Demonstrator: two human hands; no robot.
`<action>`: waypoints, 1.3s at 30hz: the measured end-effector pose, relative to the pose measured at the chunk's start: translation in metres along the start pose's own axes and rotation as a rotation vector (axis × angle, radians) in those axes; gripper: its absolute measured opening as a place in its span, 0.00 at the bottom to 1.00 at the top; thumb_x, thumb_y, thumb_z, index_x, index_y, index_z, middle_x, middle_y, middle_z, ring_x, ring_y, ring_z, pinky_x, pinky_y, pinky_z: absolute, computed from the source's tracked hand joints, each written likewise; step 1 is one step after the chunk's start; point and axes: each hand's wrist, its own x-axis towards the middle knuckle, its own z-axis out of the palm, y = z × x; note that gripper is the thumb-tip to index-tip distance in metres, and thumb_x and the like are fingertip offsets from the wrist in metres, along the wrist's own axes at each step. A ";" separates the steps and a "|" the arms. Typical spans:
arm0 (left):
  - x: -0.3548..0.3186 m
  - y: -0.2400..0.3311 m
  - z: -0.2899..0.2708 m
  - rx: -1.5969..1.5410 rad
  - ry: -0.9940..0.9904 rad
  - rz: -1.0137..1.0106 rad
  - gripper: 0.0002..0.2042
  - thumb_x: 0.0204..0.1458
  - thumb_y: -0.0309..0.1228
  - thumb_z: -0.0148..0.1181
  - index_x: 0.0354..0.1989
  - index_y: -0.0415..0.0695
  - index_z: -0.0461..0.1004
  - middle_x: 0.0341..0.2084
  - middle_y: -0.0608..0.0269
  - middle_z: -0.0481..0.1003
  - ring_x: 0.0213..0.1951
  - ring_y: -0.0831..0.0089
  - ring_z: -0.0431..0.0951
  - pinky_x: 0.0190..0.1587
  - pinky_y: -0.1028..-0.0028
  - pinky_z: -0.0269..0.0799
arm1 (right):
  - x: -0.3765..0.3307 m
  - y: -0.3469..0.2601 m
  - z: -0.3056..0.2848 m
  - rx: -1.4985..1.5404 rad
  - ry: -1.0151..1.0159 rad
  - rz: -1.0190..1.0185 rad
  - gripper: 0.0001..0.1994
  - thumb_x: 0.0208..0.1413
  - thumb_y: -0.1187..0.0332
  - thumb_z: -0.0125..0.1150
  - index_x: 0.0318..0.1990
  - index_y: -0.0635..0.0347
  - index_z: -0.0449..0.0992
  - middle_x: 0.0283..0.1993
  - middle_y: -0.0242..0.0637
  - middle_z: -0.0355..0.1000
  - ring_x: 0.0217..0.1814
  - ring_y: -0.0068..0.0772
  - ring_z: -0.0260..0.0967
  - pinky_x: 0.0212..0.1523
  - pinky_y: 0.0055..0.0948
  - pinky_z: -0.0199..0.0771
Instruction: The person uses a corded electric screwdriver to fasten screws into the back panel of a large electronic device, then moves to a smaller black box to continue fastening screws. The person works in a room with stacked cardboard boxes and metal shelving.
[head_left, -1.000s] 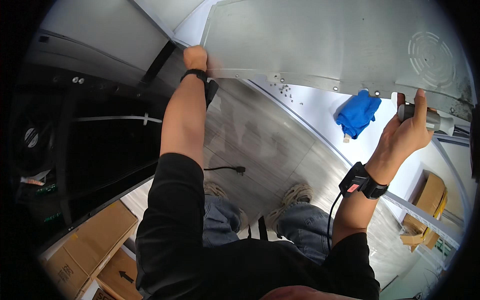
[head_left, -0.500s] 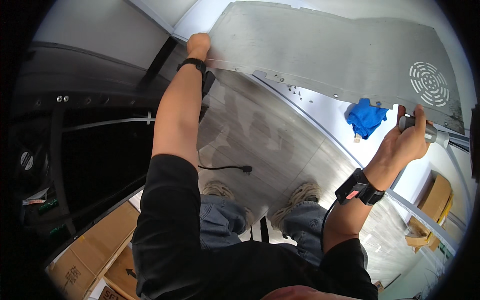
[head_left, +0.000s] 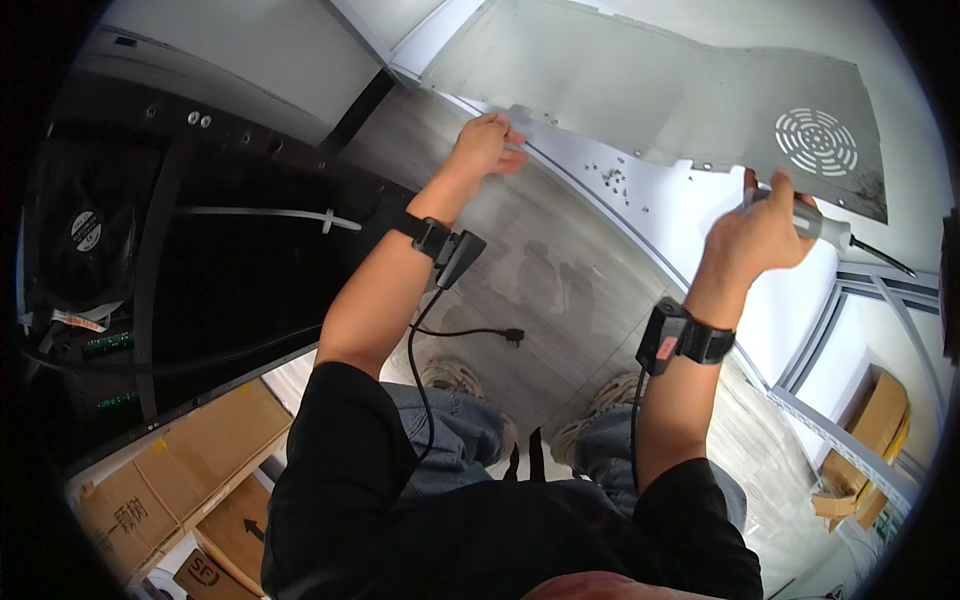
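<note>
Left hand (head_left: 487, 147) come off metal panel (head_left: 650, 85), empty, loosely spread. Right hand (head_left: 757, 238) grips screwdriver (head_left: 822, 230) at panel's edge. Seemingly laying panel down; next calls for easing right hand clear.

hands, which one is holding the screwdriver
The right hand, near the round vent in the metal panel: it grips the screwdriver. The left hand holds no tool.

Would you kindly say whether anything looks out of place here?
Yes: small metallic pieces, probably screws, lie scattered loose on the flat white surface near the grey sheet-metal panel, uncontained; dark smudges also mark the panel's near right corner.
</note>
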 end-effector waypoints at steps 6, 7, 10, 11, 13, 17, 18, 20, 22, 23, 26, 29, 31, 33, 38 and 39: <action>0.028 -0.023 0.012 -0.301 -0.027 0.038 0.10 0.61 0.30 0.39 0.36 0.35 0.63 0.44 0.47 0.67 0.45 0.56 0.72 0.47 0.63 0.74 | -0.031 0.030 0.024 0.070 -0.026 0.018 0.15 0.43 0.83 0.57 0.38 0.65 0.62 0.39 0.43 0.67 0.33 0.31 0.69 0.29 0.28 0.75; 0.030 -0.019 0.017 -0.312 -0.019 0.045 0.10 0.61 0.30 0.39 0.36 0.35 0.63 0.44 0.47 0.67 0.45 0.56 0.72 0.48 0.64 0.74 | -0.034 0.032 0.027 0.074 -0.023 0.025 0.15 0.43 0.83 0.57 0.38 0.64 0.62 0.38 0.43 0.67 0.33 0.31 0.69 0.29 0.28 0.75; 0.039 -0.005 0.029 -0.346 -0.018 0.066 0.11 0.61 0.30 0.40 0.37 0.33 0.63 0.43 0.46 0.67 0.45 0.56 0.72 0.48 0.64 0.74 | -0.035 0.043 0.032 0.087 -0.031 0.052 0.15 0.42 0.83 0.58 0.38 0.64 0.61 0.37 0.43 0.67 0.33 0.30 0.70 0.29 0.26 0.75; 0.043 -0.001 0.032 -0.357 -0.032 0.073 0.11 0.61 0.30 0.40 0.37 0.33 0.63 0.42 0.45 0.67 0.45 0.55 0.72 0.49 0.63 0.74 | -0.032 0.052 0.031 0.092 -0.048 0.064 0.15 0.42 0.83 0.57 0.38 0.63 0.61 0.37 0.43 0.68 0.33 0.30 0.70 0.30 0.26 0.75; 0.053 0.004 0.036 -0.377 -0.038 0.059 0.11 0.61 0.30 0.39 0.38 0.32 0.63 0.41 0.44 0.67 0.44 0.55 0.72 0.49 0.63 0.74 | -0.034 0.057 0.032 0.096 -0.060 0.093 0.15 0.43 0.83 0.57 0.37 0.62 0.61 0.36 0.42 0.69 0.32 0.29 0.70 0.30 0.24 0.74; 0.070 0.005 0.034 -0.357 -0.004 0.015 0.11 0.61 0.30 0.39 0.38 0.32 0.62 0.39 0.43 0.67 0.44 0.54 0.72 0.49 0.63 0.74 | -0.035 0.075 0.030 0.023 -0.099 0.108 0.16 0.44 0.83 0.59 0.38 0.63 0.61 0.36 0.42 0.69 0.33 0.30 0.71 0.34 0.25 0.73; 0.074 0.003 0.034 -0.340 0.005 0.016 0.11 0.61 0.30 0.38 0.38 0.32 0.62 0.39 0.43 0.67 0.44 0.53 0.72 0.49 0.62 0.74 | -0.035 0.080 0.027 0.010 -0.102 0.115 0.17 0.44 0.83 0.59 0.42 0.64 0.61 0.38 0.42 0.69 0.36 0.31 0.71 0.36 0.26 0.72; 0.081 0.001 0.035 -0.340 0.004 0.007 0.12 0.60 0.31 0.38 0.40 0.31 0.63 0.43 0.46 0.64 0.45 0.52 0.71 0.48 0.63 0.74 | -0.034 0.087 0.025 0.027 -0.117 0.137 0.20 0.45 0.83 0.60 0.46 0.66 0.61 0.42 0.43 0.68 0.38 0.32 0.71 0.38 0.26 0.72; 0.086 0.000 0.038 -0.318 0.019 0.010 0.12 0.61 0.30 0.38 0.40 0.31 0.61 0.42 0.46 0.64 0.43 0.51 0.72 0.50 0.62 0.74 | -0.031 0.096 0.020 -0.023 -0.137 0.139 0.22 0.45 0.83 0.60 0.49 0.66 0.61 0.43 0.44 0.68 0.39 0.33 0.71 0.39 0.26 0.73; 0.088 -0.002 0.040 -0.304 0.026 0.017 0.12 0.61 0.30 0.38 0.41 0.30 0.61 0.42 0.47 0.63 0.44 0.51 0.71 0.50 0.62 0.74 | -0.030 0.099 0.018 -0.047 -0.146 0.142 0.23 0.45 0.83 0.60 0.50 0.66 0.61 0.44 0.44 0.68 0.40 0.33 0.71 0.40 0.26 0.73; 0.092 -0.008 0.044 -0.276 0.044 0.026 0.13 0.61 0.30 0.37 0.42 0.30 0.61 0.43 0.50 0.62 0.44 0.51 0.71 0.50 0.62 0.75 | -0.030 0.102 0.015 -0.052 -0.116 0.208 0.23 0.46 0.82 0.60 0.51 0.66 0.60 0.44 0.44 0.68 0.40 0.33 0.71 0.40 0.26 0.73; 0.098 -0.013 0.042 -0.244 0.054 0.009 0.13 0.61 0.30 0.37 0.42 0.30 0.61 0.43 0.52 0.63 0.44 0.52 0.72 0.48 0.62 0.75 | -0.032 0.112 0.011 -0.069 -0.128 0.210 0.24 0.46 0.82 0.60 0.51 0.66 0.60 0.44 0.44 0.68 0.40 0.33 0.70 0.40 0.26 0.73; 0.100 -0.015 0.043 -0.187 0.059 -0.007 0.13 0.61 0.31 0.36 0.43 0.32 0.62 0.42 0.53 0.64 0.44 0.54 0.74 0.47 0.64 0.76 | -0.033 0.113 0.008 -0.050 -0.105 0.270 0.23 0.46 0.81 0.60 0.51 0.66 0.60 0.44 0.44 0.67 0.40 0.32 0.70 0.39 0.26 0.73; 0.109 -0.021 0.039 -0.124 0.087 -0.023 0.14 0.61 0.33 0.36 0.41 0.35 0.65 0.42 0.55 0.66 0.40 0.59 0.76 0.41 0.68 0.76 | -0.035 0.109 0.006 -0.064 -0.096 0.330 0.23 0.47 0.81 0.60 0.51 0.65 0.60 0.44 0.43 0.67 0.40 0.31 0.70 0.38 0.25 0.73; 0.109 -0.027 0.034 0.028 0.083 -0.041 0.12 0.61 0.34 0.38 0.40 0.40 0.66 0.39 0.61 0.70 0.37 0.68 0.77 0.34 0.75 0.72 | -0.033 0.120 -0.011 -0.036 -0.141 0.275 0.20 0.48 0.81 0.60 0.48 0.65 0.60 0.41 0.41 0.66 0.37 0.28 0.69 0.36 0.25 0.76; 0.108 -0.031 0.032 0.065 0.091 -0.037 0.12 0.60 0.34 0.39 0.39 0.40 0.67 0.38 0.62 0.70 0.36 0.70 0.76 0.32 0.76 0.71 | -0.031 0.125 -0.017 -0.030 -0.133 0.310 0.20 0.48 0.81 0.60 0.47 0.65 0.60 0.40 0.41 0.66 0.37 0.28 0.69 0.37 0.25 0.76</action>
